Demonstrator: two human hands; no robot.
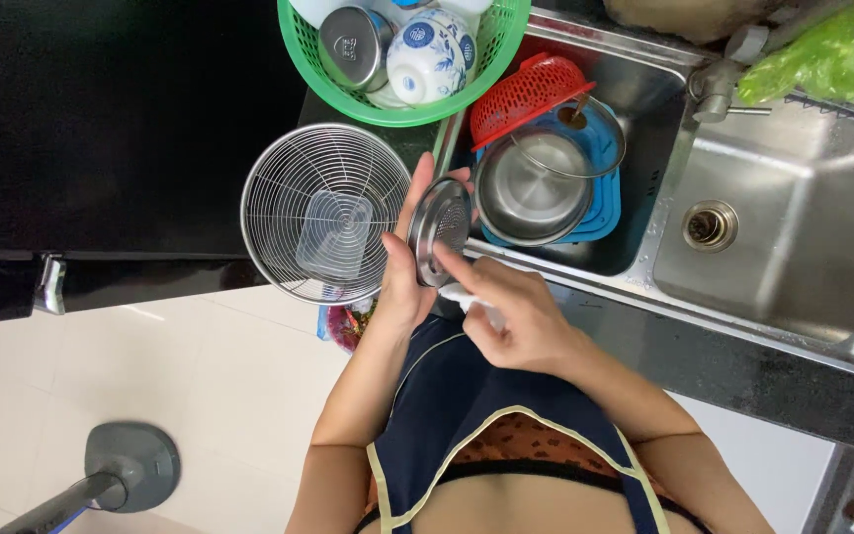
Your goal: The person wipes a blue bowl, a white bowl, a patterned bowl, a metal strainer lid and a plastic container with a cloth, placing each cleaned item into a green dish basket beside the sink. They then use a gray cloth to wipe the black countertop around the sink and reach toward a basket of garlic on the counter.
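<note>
Left hand (402,267) grip closed on round perforated steel lid (440,225); right hand (511,316) pinches white cloth (471,302) against it.

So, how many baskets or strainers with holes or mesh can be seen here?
3. The green plastic basket holding dishes sits at the top, the round wire mesh basket is on the counter beside the left hand, and the red plastic strainer is in the sink. More may be hidden.

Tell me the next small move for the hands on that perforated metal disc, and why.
Probably turn the perforated metal disc a little in the left hand so the right hand, whose fingers press on its lower edge with a white cloth tucked beneath, reaches a fresh section of rim. It is held over the counter beside the sink.
</note>
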